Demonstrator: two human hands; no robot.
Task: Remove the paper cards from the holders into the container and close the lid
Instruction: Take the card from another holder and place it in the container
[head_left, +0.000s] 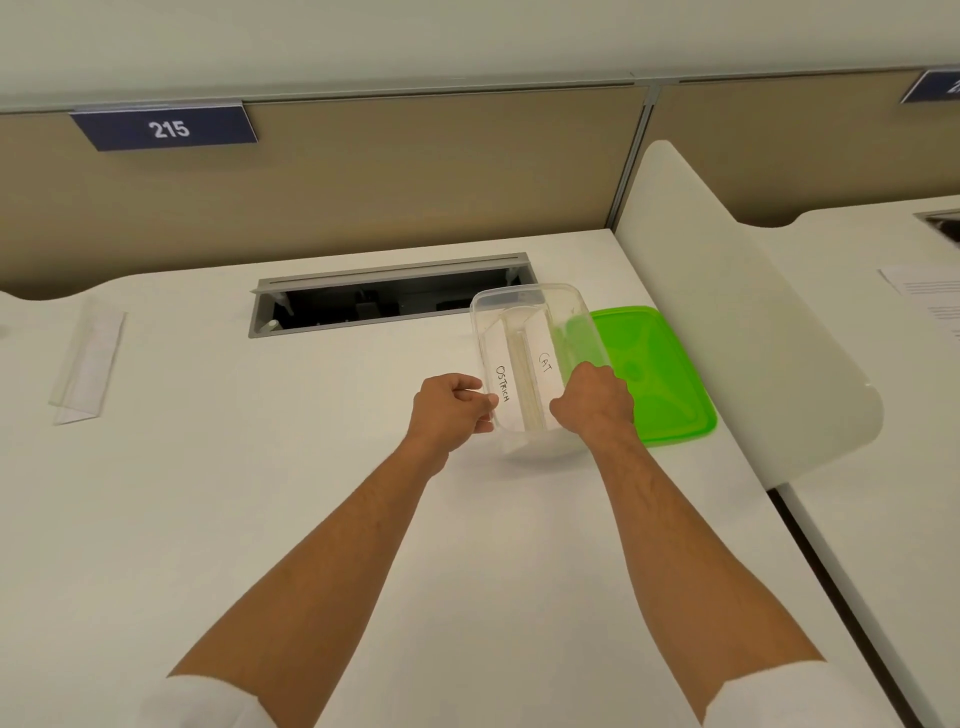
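A: Mid-frame, the left hand (451, 410) pinches the OSTRICH card (503, 396); the right hand (593, 399) curls fingers over the container (530, 358) rim.

B: It could tip. The green lid (654, 374) waits right; an empty holder (88, 358) lies far left.
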